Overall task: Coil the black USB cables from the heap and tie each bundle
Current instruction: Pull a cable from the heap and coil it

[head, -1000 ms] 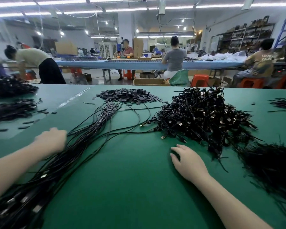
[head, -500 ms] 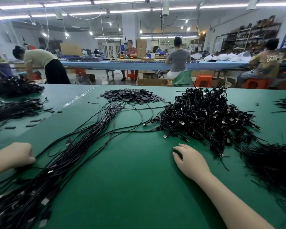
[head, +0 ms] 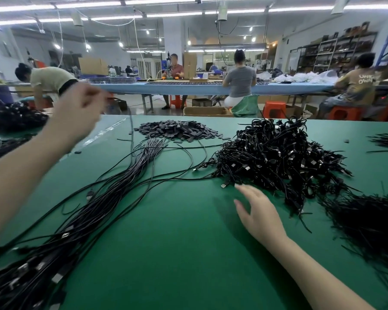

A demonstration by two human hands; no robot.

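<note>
Black cable [head: 131, 128] hung pinched from raised left hand [head: 76, 115], blurred. Right hand [head: 259, 214] spread, fingers relaxed, over green table [head: 177, 242], just beside heap [head: 278, 157]. Straight cables [head: 112, 186] lay left.

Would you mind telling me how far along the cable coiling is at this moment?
Done: a large pile of coiled bundles sits right of centre. In hand: the left hand is raised, pinching one cable that hangs to the table; the right hand is open, low over the green table. Left: a long sheaf of straight cables remains uncoiled, with the loose ties at right.
</note>
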